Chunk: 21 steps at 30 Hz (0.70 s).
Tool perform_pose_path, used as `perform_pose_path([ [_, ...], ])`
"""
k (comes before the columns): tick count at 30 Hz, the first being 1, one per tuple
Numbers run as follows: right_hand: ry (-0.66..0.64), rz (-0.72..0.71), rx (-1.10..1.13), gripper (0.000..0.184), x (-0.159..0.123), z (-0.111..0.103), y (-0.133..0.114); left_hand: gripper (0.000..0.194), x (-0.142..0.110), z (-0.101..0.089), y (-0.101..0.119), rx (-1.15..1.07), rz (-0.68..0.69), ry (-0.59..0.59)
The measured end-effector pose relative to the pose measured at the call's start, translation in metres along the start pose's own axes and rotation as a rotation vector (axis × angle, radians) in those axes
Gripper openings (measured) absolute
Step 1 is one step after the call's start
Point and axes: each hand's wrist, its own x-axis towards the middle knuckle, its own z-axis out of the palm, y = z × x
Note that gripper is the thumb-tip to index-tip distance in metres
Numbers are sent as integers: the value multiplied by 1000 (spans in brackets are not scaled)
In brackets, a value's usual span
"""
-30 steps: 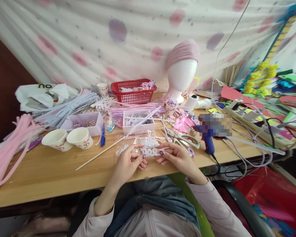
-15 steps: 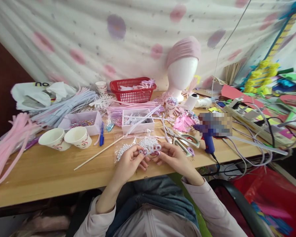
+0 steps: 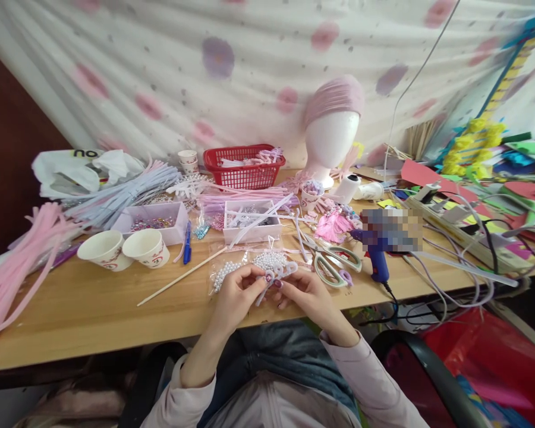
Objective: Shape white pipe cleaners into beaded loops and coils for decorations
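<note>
Left hand (image 3: pixel 239 290) and right hand (image 3: pixel 308 291) both pinching the loops (image 3: pixel 289 269), between them by the pearls (image 3: pixel 268 260). I'd watch twist: uneven pull could deform one (my view's partly blocked).

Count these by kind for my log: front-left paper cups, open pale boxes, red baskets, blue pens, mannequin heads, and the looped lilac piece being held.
Paper cups, front left: 2
Open pale boxes: 2
Red basket: 1
Blue pen: 1
Mannequin head: 1
Looped lilac piece, held: 1
Total: 8
</note>
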Motion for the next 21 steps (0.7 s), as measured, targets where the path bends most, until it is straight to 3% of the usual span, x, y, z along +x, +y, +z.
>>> perform_pose_path([
  [8,139,7,15,41,1,-1,-2,27,0,-11,7,-122,-56,-40],
  [14,187,-2,17,40,1,4,-4,24,-3,-8,2,-68,76,18],
  [21,234,-40,64,32,0,9,-3,17,-3,2,1,-143,77,155],
])
